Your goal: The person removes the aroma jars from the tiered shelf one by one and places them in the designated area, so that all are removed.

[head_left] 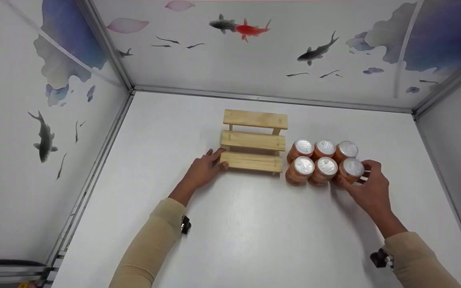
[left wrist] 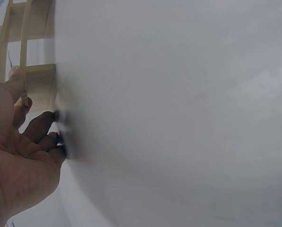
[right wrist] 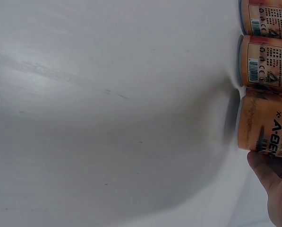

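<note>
A small wooden three-step rack (head_left: 253, 141) stands mid-table. My left hand (head_left: 203, 171) pinches the left end of its lowest board (head_left: 251, 161); the left wrist view shows thumb and forefinger on that board (left wrist: 25, 52), the other fingers curled near the tabletop. To the right, several orange cans with silvery lids stand upright in two rows, close together. With thumb and fingers around it, my right hand (head_left: 370, 192) grips the front-right can (head_left: 352, 168). Printed lettering shows on this can (right wrist: 263, 125) in the right wrist view, beside a neighbouring can (right wrist: 261, 64).
A white tabletop (head_left: 230, 224) lies beneath everything. White panels painted with fish and leaves enclose it, the back panel (head_left: 254, 68) meeting the table at a metal rail (head_left: 254, 98). Small black devices sit at both wrists, such as the left one (head_left: 185, 225).
</note>
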Demonstrator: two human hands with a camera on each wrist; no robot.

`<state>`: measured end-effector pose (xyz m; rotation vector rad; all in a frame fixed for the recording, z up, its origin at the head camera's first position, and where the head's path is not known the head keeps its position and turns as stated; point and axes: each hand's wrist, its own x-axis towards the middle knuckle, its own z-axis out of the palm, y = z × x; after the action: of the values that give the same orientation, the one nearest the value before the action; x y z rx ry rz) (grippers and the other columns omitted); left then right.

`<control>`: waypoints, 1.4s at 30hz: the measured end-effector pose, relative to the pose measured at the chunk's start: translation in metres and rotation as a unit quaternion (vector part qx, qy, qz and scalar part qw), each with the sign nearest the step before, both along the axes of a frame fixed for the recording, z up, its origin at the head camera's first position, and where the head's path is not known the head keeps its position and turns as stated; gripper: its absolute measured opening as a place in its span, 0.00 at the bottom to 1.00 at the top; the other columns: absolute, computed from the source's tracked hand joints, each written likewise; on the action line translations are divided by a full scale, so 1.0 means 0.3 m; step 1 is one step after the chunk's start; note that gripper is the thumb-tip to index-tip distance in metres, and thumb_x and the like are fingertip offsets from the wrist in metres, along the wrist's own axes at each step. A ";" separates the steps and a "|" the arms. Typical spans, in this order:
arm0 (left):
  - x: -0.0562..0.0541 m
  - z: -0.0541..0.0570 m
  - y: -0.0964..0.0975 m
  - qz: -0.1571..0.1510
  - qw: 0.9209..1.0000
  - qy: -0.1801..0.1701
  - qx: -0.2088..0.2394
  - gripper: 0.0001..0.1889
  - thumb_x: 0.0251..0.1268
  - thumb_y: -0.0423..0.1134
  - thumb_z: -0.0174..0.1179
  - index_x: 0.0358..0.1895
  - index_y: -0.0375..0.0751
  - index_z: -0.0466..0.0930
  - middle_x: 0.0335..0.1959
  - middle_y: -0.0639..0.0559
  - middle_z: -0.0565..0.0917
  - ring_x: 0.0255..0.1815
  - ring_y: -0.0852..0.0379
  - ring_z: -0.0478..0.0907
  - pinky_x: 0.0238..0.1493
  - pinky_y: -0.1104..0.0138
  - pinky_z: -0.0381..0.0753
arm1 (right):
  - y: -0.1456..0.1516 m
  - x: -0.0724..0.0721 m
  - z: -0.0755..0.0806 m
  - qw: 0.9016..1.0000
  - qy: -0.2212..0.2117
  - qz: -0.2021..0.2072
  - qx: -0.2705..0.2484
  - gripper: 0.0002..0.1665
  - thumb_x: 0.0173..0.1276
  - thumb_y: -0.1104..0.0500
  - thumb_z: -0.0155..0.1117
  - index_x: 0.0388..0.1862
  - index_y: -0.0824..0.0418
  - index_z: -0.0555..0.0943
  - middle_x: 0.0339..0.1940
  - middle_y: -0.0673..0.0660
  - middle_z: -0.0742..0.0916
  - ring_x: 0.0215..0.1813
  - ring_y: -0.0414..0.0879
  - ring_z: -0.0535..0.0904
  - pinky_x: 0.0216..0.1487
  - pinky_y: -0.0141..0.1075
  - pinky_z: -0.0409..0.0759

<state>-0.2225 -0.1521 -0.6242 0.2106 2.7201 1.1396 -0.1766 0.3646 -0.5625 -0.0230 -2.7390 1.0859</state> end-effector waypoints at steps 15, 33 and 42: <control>0.037 0.073 0.014 0.001 1.000 -0.020 -0.003 0.41 0.80 0.74 0.54 0.87 0.61 0.66 0.87 0.28 0.62 0.85 0.20 0.62 0.84 0.31 0.61 | -0.004 0.003 -0.025 1.000 -0.005 -0.004 -0.009 0.49 0.66 0.49 0.86 0.72 0.69 0.67 0.65 0.71 0.82 0.64 0.65 0.83 0.49 0.13 0.73; 0.034 0.067 0.019 0.007 1.000 -0.011 -0.002 0.42 0.78 0.76 0.53 0.87 0.59 0.67 0.86 0.27 0.64 0.84 0.19 0.63 0.85 0.31 0.59 | -0.021 0.010 -0.013 1.000 -0.027 -0.005 -0.011 0.51 0.69 0.45 0.84 0.74 0.69 0.64 0.67 0.72 0.81 0.66 0.66 0.81 0.52 0.17 0.74; -0.010 -0.027 -0.004 0.004 1.000 -0.009 0.002 0.46 0.71 0.83 0.52 0.87 0.66 0.67 0.87 0.32 0.64 0.85 0.24 0.64 0.82 0.33 0.67 | -0.023 0.003 -0.018 1.000 -0.021 -0.006 -0.010 0.49 0.69 0.48 0.83 0.73 0.69 0.64 0.67 0.71 0.80 0.66 0.65 0.82 0.51 0.13 0.72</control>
<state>-0.2254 -0.1533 -0.6322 0.1882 2.7056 1.1442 -0.1756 0.3579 -0.5679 -0.0662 -2.7608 1.1226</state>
